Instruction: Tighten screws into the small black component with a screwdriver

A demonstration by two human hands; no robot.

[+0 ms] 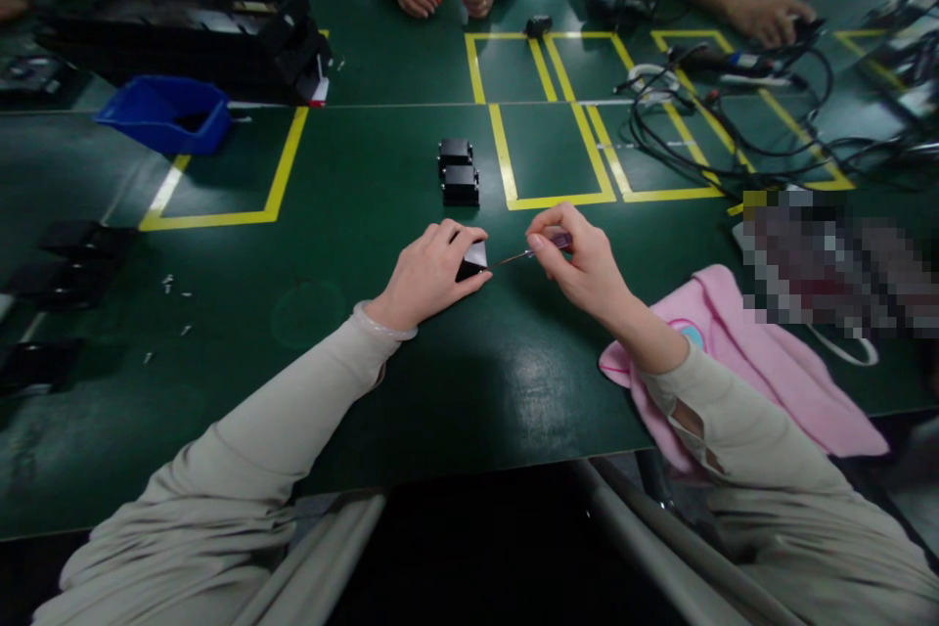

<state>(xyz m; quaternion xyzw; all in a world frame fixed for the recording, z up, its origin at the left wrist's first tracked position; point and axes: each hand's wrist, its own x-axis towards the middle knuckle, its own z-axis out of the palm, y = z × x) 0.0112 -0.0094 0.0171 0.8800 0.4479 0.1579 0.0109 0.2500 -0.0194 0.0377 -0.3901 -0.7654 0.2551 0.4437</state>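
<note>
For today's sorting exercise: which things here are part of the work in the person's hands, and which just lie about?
In hand: small black block held by left hand; thin tool in right hand; two black blocks beyond.

Lying about: blue bin, pink cloth, cables, black tray.

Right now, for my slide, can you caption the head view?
Left hand steadies a small black block on the green table while the right hand points a thin tool at it.

Glossy green table mat (pixel 381 391), soft pink cloth (pixel 770 381), blue plastic bin (pixel 165 117).
</note>
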